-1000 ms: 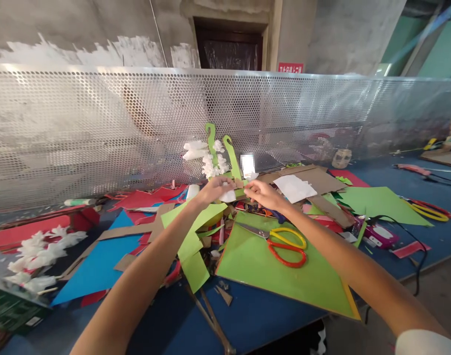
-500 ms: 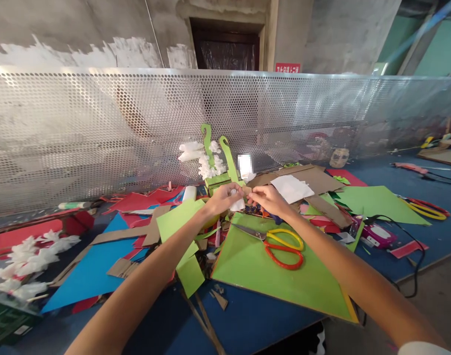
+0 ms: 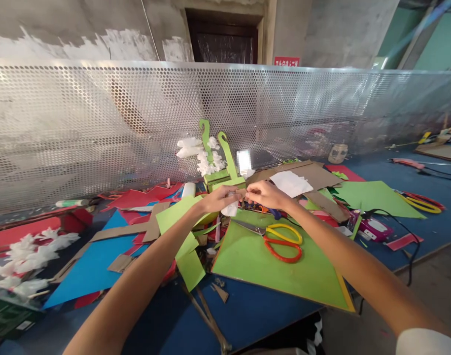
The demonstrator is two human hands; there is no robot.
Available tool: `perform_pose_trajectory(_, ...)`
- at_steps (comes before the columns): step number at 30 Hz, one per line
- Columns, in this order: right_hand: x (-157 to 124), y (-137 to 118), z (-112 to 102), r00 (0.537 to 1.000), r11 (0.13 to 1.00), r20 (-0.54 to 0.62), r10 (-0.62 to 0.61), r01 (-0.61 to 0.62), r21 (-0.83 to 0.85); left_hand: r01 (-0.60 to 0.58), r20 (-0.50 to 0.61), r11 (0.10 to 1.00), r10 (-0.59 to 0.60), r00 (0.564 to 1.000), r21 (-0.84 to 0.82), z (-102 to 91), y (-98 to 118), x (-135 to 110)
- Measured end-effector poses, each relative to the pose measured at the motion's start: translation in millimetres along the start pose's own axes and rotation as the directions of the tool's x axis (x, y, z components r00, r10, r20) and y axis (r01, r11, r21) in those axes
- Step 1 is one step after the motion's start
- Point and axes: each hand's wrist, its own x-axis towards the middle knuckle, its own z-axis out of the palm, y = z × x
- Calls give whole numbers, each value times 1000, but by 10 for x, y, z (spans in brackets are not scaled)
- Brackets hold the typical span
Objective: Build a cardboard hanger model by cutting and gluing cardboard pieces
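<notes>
Although partly hidden, a brown cardboard scrap (image 3: 242, 192) is pinched between left hand (image 3: 218, 198) and right hand (image 3: 265, 194); white tissue (image 3: 230, 208) hangs beneath the left; hands sit closer than one second ago.

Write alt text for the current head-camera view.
A person's left hand, holding white paper, nearly meets the right hand over a cluttered blue table. Scissors lie nearby on a green sheet; hooked green cutouts stand behind.
</notes>
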Motion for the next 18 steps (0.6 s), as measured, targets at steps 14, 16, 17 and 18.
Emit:
perform_pose_trajectory(14, -1117, -6, 125, 911, 840, 307, 274, -71, -537, 162, -271, 955, -229, 935, -250, -58, -270, 3)
perform_pose_trajectory(16, -1108, -62, 221, 921, 820, 273, 278, -80, -566, 164, -292, 948, -244, 925, -272, -61, -261, 3)
perform_pose_trajectory(17, -1101, -91, 252, 927, 818, 255, 276, -88, -568, 161, -306, 946, -248, 919, -281, -66, -259, 3)
perform_pose_trajectory(18, -1100, -115, 267, 931, 821, 240, 276, -98, -562, 154, -327, 945, -248, 912, -287, -74, -260, 2)
